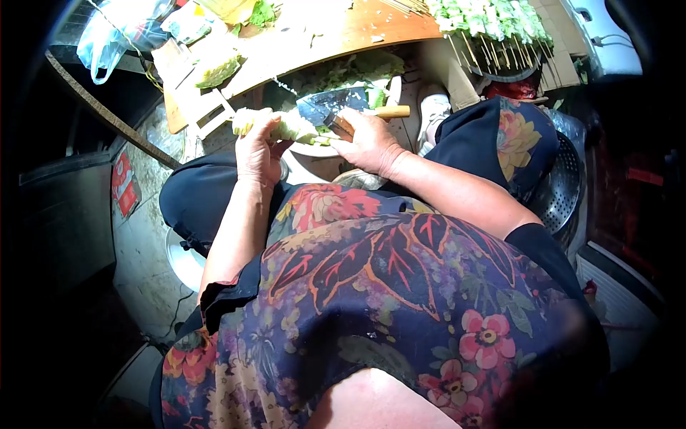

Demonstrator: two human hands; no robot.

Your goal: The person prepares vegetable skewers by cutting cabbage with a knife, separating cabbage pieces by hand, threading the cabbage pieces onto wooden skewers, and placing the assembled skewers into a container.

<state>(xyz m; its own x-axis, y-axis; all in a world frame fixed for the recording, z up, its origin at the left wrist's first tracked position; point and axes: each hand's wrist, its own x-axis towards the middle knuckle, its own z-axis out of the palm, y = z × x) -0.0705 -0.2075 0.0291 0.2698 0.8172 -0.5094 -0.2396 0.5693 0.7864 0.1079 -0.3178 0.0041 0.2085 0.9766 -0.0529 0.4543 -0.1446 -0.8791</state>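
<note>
A pale green vegetable length (293,127) lies across the front of a pale-rimmed basin (314,151), above the seated person's lap, and its left part disappears under the left hand (259,148), whose fingers are wrapped around it. The right hand (368,141) is at its other end, fingers bent in beside a dark brown piece (339,127); whether they grip that piece, the vegetable or a thin stick between them I cannot tell, as the knuckles cover the contact. Just behind lies a broad dark blade (332,104) flecked with white bits, its lower edge partly covered; a light wooden handle (391,112) shows to its right, though the join is hard to make out. Leafy scraps (357,69) fill the basin farther back, partly covered by the blade and the overhanging edge of a wooden table (336,32). On the table's left side sits a yellow-green cabbage chunk (218,70), with a plastic bag (118,36) beyond it, cut off by the top edge and washed out by glare. At upper right, skewered leaves (493,21) are also cropped, their sticks pointing toward the person. A perforated metal colander (561,187) is half hidden behind the floral-patched knee, and both dark outer sides stay unreadable
</note>
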